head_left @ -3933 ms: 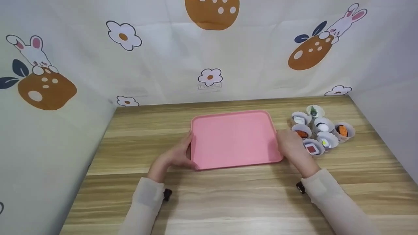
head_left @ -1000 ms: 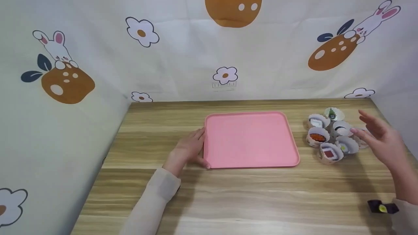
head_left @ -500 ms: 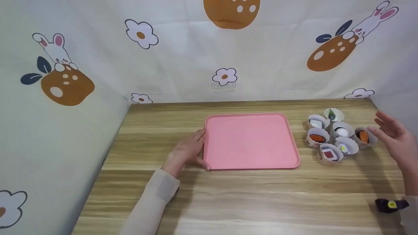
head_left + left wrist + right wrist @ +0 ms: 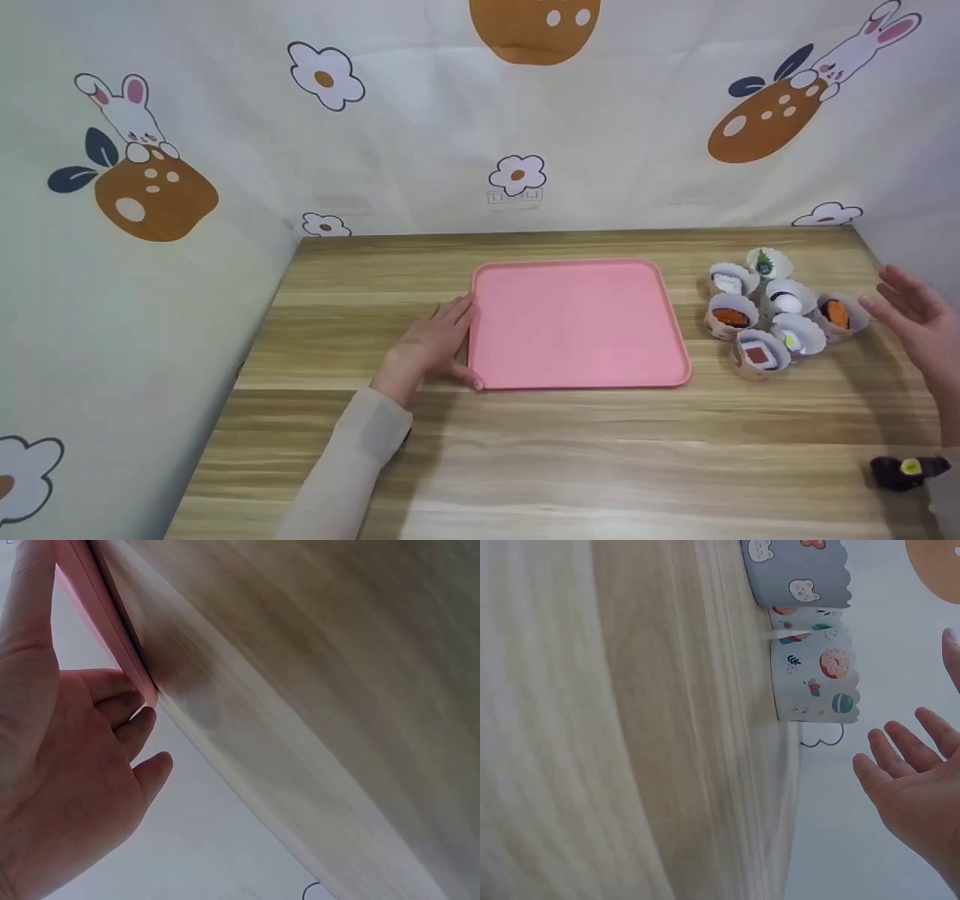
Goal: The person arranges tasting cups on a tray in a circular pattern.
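Observation:
A pink rectangular tray [image 4: 574,322] lies flat on the wooden table. My left hand [image 4: 429,346] rests against its left side, fingers along the edge and thumb at the near left corner. In the left wrist view, the left hand [image 4: 67,742] touches the tray's rim [image 4: 101,611]. Several scalloped paper cups [image 4: 759,371] stand to the right of the tray, each with a small sushi-like piece in it. Just right of the cup with the orange-topped piece [image 4: 835,314], my right hand [image 4: 919,322] hovers with fingers spread and nothing held, as the right wrist view also shows.
A printed cloth wall [image 4: 420,135] with rabbits and flowers encloses the table's back and sides. Dark wrist gear [image 4: 904,472] sits at the right wrist. The printed paper cup [image 4: 814,679] appears sideways in the right wrist view.
My right hand has gone from the tray's right edge to beyond the cups, drifting further right and uncovering the orange-topped piece. The left hand stays at the tray; the head view has shifted.

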Tool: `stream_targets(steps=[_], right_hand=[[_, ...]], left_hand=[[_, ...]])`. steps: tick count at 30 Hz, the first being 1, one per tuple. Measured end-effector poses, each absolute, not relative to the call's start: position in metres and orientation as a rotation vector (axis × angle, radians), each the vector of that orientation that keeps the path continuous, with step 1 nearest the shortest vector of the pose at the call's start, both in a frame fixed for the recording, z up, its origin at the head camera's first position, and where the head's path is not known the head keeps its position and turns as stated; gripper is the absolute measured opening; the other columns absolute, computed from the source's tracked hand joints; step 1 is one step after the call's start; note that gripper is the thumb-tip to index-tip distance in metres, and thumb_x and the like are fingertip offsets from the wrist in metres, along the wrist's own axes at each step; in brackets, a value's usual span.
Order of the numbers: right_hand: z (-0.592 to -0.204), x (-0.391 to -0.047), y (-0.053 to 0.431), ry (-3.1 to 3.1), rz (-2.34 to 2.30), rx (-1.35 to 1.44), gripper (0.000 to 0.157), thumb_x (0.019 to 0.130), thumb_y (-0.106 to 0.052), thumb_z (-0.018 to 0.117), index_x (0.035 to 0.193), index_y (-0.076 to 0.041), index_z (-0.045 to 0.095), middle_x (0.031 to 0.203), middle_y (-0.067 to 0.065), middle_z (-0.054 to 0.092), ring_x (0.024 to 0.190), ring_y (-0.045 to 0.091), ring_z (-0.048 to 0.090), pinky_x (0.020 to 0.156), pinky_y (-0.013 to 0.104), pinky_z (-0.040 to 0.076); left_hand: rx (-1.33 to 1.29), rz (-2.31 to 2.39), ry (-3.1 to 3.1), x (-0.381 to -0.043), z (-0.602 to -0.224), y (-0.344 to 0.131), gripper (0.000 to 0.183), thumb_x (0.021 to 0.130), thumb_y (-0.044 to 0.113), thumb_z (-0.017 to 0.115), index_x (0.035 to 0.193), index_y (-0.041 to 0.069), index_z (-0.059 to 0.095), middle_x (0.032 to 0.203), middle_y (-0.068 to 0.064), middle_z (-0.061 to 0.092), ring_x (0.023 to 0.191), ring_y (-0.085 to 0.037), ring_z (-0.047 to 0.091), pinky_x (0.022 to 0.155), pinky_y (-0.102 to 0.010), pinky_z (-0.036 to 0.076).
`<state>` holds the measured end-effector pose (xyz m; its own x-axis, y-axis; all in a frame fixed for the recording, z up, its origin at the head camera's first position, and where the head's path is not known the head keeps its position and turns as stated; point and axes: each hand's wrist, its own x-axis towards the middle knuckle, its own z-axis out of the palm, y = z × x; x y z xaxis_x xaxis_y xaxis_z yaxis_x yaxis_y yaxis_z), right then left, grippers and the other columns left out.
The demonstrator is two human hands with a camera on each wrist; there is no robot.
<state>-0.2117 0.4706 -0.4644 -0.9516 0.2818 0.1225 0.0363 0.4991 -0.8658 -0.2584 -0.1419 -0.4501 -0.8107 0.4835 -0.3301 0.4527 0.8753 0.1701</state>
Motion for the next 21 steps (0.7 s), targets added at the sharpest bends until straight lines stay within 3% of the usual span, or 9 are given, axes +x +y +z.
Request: stream_targets(steps=[5, 9, 11, 13, 18, 19, 21], right_hand=[[-0.469, -0.213, 0.473, -2.61, 1.418, -0.341, 0.072, 0.102, -0.034, 0.054, 0.161, -0.024, 0.014, 0.169, -0.001, 0.012, 0.156, 0.011, 0.014, 0.115, 0.005, 0.022], [-0.472, -0.214, 0.474, -2.67, 1.437, -0.372, 0.078, 0.102, -0.04, 0.052, 0.162, -0.02, 0.005, 0.169, 0.009, 0.003, 0.157, 0.025, 0.005, 0.129, 0.036, 0.012], [-0.473, -0.215, 0.474, -2.691, 1.45, -0.391, 0.081, 0.102, -0.044, 0.051, 0.162, -0.02, 0.002, 0.169, 0.013, -0.001, 0.156, 0.032, 0.001, 0.127, 0.053, 0.006], [-0.473, -0.216, 0.474, -2.706, 1.463, -0.403, 0.083, 0.102, -0.046, 0.05, 0.161, -0.02, -0.001, 0.167, 0.016, -0.004, 0.155, 0.035, -0.001, 0.124, 0.062, 0.004], [-0.476, -0.217, 0.476, -2.74, 1.46, -0.371, 0.083, 0.102, -0.046, 0.049, 0.161, -0.02, -0.004, 0.166, 0.019, -0.005, 0.154, 0.037, -0.001, 0.125, 0.058, 0.005], [-0.476, -0.217, 0.476, -2.745, 1.457, -0.355, 0.083, 0.102, -0.045, 0.049, 0.161, -0.02, -0.003, 0.166, 0.02, -0.004, 0.155, 0.037, -0.001, 0.126, 0.054, 0.006], [-0.478, -0.216, 0.477, -2.747, 1.449, -0.301, 0.081, 0.103, -0.041, 0.049, 0.161, -0.019, -0.002, 0.167, 0.019, -0.002, 0.155, 0.034, 0.0, 0.129, 0.035, 0.01]], left_hand=[[0.687, 0.091, 2.673, -0.258, -0.453, -0.142, 0.13, 0.069, 0.068, 0.077, 0.16, 0.006, 0.009, 0.17, -0.009, 0.002, 0.157, -0.027, 0.007, 0.13, -0.044, 0.01], [0.681, 0.081, 2.664, -0.257, -0.453, -0.143, 0.129, 0.071, 0.069, 0.076, 0.161, 0.007, 0.008, 0.17, -0.009, 0.002, 0.158, -0.026, 0.005, 0.13, -0.043, 0.009], [0.682, 0.077, 2.663, -0.257, -0.452, -0.143, 0.128, 0.071, 0.069, 0.075, 0.161, 0.007, 0.008, 0.17, -0.009, 0.002, 0.158, -0.026, 0.005, 0.13, -0.042, 0.009], [0.687, 0.077, 2.664, -0.257, -0.451, -0.143, 0.128, 0.071, 0.069, 0.075, 0.161, 0.007, 0.009, 0.17, -0.009, 0.002, 0.158, -0.026, 0.006, 0.13, -0.042, 0.009], [0.693, 0.086, 2.664, -0.257, -0.45, -0.144, 0.128, 0.072, 0.069, 0.074, 0.161, 0.006, 0.008, 0.17, -0.009, 0.002, 0.158, -0.026, 0.006, 0.13, -0.042, 0.01], [0.691, 0.086, 2.662, -0.257, -0.45, -0.144, 0.128, 0.072, 0.07, 0.074, 0.161, 0.007, 0.008, 0.17, -0.009, 0.001, 0.158, -0.025, 0.005, 0.13, -0.042, 0.01], [0.692, 0.088, 2.659, -0.258, -0.45, -0.144, 0.128, 0.071, 0.07, 0.074, 0.161, 0.006, 0.007, 0.17, -0.009, 0.001, 0.158, -0.025, 0.005, 0.13, -0.042, 0.01]])
